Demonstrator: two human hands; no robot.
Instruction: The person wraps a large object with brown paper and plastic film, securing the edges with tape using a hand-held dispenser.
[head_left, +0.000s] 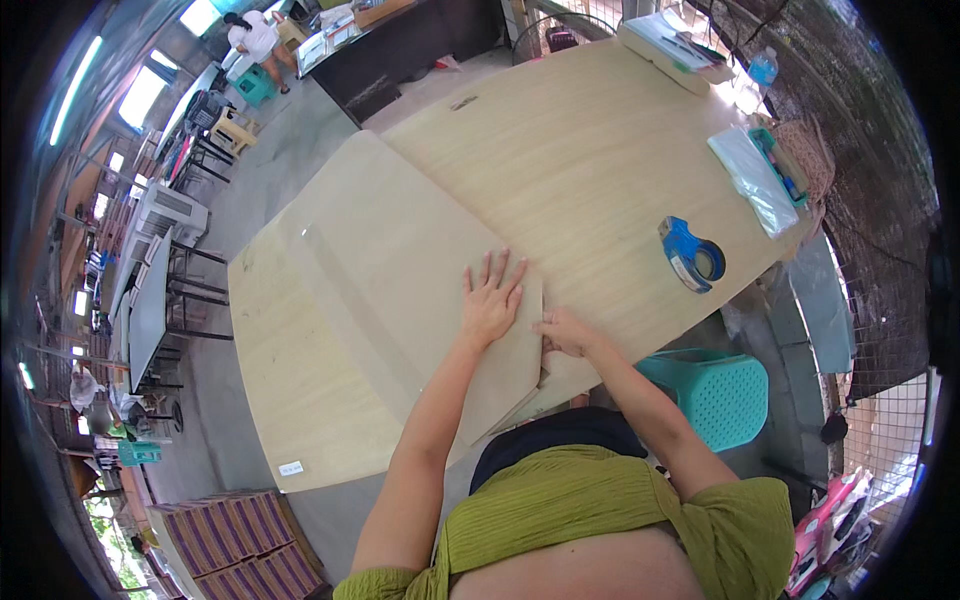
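Note:
A large, flat, light-brown cardboard piece (400, 230) lies slantwise on the wooden table, with a darker strip running along its left part. Close to its right edge, my left hand (490, 308) rests palm down on the cardboard with the fingers spread. My right hand (567, 332) is closed at that same edge, thumb and fingers pinching it; the fingertips are partly hidden. Near my body the cardboard's layers sit slightly apart at the corner. To the right of my hands, a blue tape dispenser (690, 255) lies on the table.
The pale wooden table (610, 180) carries clear plastic bags (750, 180), a green tray (778, 165) and a water bottle (763, 68). A teal stool (715, 400) stands at my right. Stacked cartons (235, 545) sit lower left. Another person (262, 45) stands far left.

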